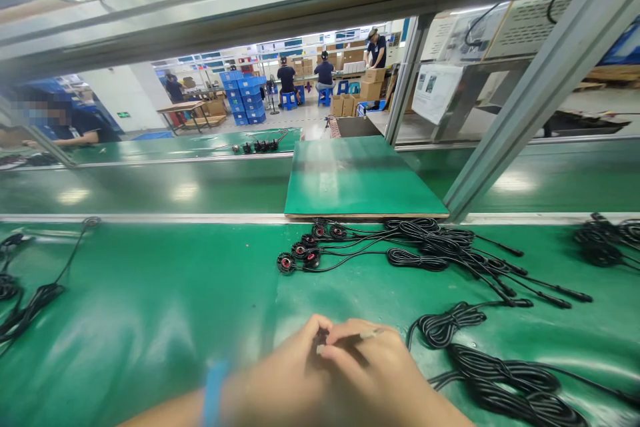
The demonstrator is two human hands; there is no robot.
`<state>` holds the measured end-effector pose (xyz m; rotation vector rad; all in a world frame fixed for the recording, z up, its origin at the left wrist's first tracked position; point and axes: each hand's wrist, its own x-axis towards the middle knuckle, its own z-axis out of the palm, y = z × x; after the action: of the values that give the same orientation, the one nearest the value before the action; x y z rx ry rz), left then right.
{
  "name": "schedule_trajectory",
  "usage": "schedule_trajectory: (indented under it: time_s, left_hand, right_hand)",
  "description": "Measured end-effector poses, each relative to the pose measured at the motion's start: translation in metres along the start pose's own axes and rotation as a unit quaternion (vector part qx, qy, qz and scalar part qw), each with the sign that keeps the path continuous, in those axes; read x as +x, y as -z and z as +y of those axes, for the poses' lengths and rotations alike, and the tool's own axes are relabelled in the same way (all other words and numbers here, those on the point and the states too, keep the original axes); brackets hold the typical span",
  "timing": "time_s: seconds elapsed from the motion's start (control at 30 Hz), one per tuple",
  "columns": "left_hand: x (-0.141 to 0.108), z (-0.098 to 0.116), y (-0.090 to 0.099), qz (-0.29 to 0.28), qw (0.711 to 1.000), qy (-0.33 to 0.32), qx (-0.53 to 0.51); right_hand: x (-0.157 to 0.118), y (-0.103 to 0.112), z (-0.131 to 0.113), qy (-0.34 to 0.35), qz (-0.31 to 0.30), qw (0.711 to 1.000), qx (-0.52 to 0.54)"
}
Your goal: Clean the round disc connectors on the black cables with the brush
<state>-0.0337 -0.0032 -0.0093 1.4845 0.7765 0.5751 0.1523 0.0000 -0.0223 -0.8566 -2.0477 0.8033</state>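
Low in the middle, my left hand (287, 367), with a blue band at the wrist, is closed and meets my right hand (373, 367) at the fingertips. The right hand's thumb and fingers are pinched together too. Something small and dark shows between them, mostly hidden by the fingers, and I cannot make out what it is. Just right of my right hand lie coiled black cables (453, 325), and a larger bundle of cable (505, 380) sits nearer. Beyond the hands, several black cables (425, 240) end in round black parts with red centres (286, 263).
The green work surface (150, 293) holds more black cables (30, 307) at the left and another bundle (600, 240) at the far right. A raised green board (360, 177) bridges the gap behind. A slanting metal post (530, 93) stands at the right. Several people work beyond.
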Motion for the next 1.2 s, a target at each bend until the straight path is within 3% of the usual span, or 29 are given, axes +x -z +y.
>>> schedule_trajectory:
  time_s: [0.1,0.2,0.3,0.4,0.5,0.67,1.0,1.2]
  left_hand:
    - [0.001,0.006,-0.003,0.000,1.000,-0.010,0.016]
    - [0.001,0.010,-0.004,0.006,1.000,0.003,0.025]
    - [0.001,0.010,-0.003,0.012,1.000,0.016,0.016]
    - [0.001,0.007,0.001,0.011,0.999,0.029,-0.007]
    - [0.000,0.003,0.002,0.008,0.999,0.033,-0.015]
    - [-0.002,0.004,0.000,0.027,0.998,0.038,-0.048]
    - [-0.001,-0.004,0.005,0.001,1.000,0.006,-0.015]
    - [-0.002,-0.006,0.003,0.008,0.999,0.010,-0.047]
  right_hand:
    - [0.005,-0.003,-0.001,-0.095,0.028,0.995,0.003]
    - [0.011,-0.003,-0.002,-0.207,0.032,0.975,0.078]
    - [0.014,0.001,-0.003,-0.253,0.022,0.947,0.198]
    - [0.013,0.008,-0.004,-0.264,0.048,0.928,0.257]
    - [0.011,0.016,-0.006,-0.237,0.072,0.942,0.226]
    - [0.009,0.016,-0.010,-0.111,0.005,0.992,0.063]
    - [0.004,0.004,-0.001,0.011,0.006,0.997,0.072]
    - [0.004,0.009,-0.003,0.012,0.005,0.997,0.080]
